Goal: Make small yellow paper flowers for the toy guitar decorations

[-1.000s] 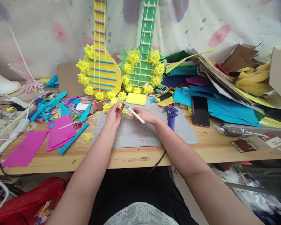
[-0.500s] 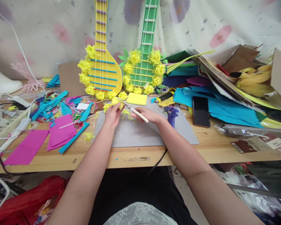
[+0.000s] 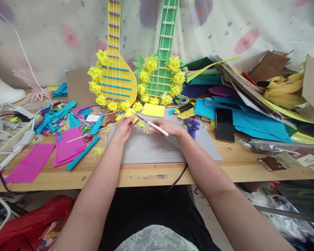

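Note:
My left hand (image 3: 125,128) is closed on a small piece of yellow paper (image 3: 130,112), with a brown bit showing at the fingertips. In my right hand (image 3: 165,127) is a pair of scissors with white handles (image 3: 158,128), its blades pointing left at the paper. Yellow scraps (image 3: 141,126) lie on the grey cutting mat (image 3: 151,150) under the hands. Just beyond them sits a stack of yellow paper (image 3: 153,110). Behind stand a yellow paper guitar (image 3: 122,78) and a green one (image 3: 161,69), both edged with yellow paper flowers.
A purple glue gun (image 3: 192,127) lies right of my right hand, near a black phone (image 3: 224,124) and blue paper sheets (image 3: 253,118). Magenta sheets (image 3: 70,144), a blue strip (image 3: 83,153) and mixed scraps cover the left side. A power strip (image 3: 21,143) with cables runs along the left.
My left hand has shifted slightly left with the yellow paper, and the scissors in my right hand have moved slightly right. The gap between the hands is a little wider.

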Tool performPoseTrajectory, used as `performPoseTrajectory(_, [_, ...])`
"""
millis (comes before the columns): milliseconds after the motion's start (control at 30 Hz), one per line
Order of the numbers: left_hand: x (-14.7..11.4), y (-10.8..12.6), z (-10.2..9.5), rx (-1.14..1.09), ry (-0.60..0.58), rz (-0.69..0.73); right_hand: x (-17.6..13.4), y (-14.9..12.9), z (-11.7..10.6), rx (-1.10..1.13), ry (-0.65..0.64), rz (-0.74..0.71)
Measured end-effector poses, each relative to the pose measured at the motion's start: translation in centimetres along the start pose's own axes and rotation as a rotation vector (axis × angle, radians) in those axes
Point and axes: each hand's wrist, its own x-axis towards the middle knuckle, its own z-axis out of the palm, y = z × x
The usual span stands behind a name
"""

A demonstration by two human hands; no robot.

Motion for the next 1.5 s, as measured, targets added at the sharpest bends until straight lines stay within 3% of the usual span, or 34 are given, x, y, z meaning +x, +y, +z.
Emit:
performPoseTrajectory(433, [-0.1, 0.6, -0.7, 0.119, -0.089, -0.054, -0.5, 0.1, -0.7, -0.023, -0.035, 0.022])
performPoseTrajectory(900, [-0.6, 0.4, 0.0, 0.163, -0.090, -0.119, -0.4, 0.9, -0.9, -0.120, -0.078, -0.059])
performPoseTrajectory(1300, [-0.9, 0.7, 0.0, 0.192, -0.107, -0.139, -0.5, 1.2, -1.3, -0.045, -0.063, 0.017])
performPoseTrajectory(1400, [-0.9, 0.2, 0.1, 0.217, -0.105, -0.161, -0.4, 1.3, -1.3, 0.016, -0.002, 0.033])
performPoseTrajectory(1500, [-1.1, -0.6, 0.5, 0.234, -0.104, -0.149, 0.1, 1.1, -0.6, 0.144, 0.163, 0.031])
